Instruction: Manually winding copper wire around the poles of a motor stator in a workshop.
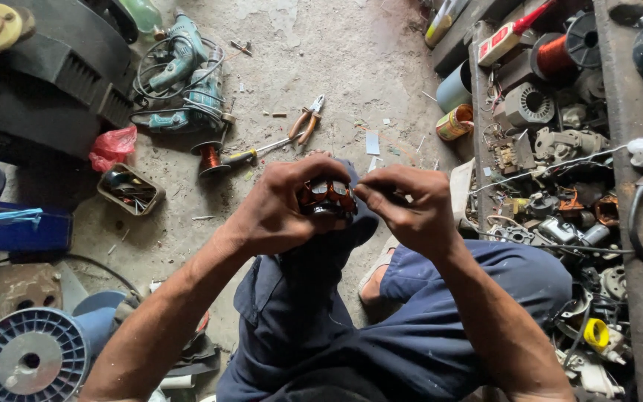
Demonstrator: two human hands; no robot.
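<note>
My left hand [277,208] grips a small motor stator [327,198] wound with copper-coloured wire, held above my knee. My right hand [411,208] is at the stator's right side, its fingertips pinched at the winding, and whether they hold a wire is too small to tell. Both forearms reach up from the bottom of the view over my dark blue trousers [351,335]. One foot in a sandal [377,275] shows between my legs.
On the concrete floor lie orange-handled pliers [305,123], a screwdriver [251,155], a small copper wire spool [208,158], two teal power tools [187,74], a tin of parts [129,188] and a blue reel [30,359]. A cluttered shelf of motor parts [560,171] stands at right.
</note>
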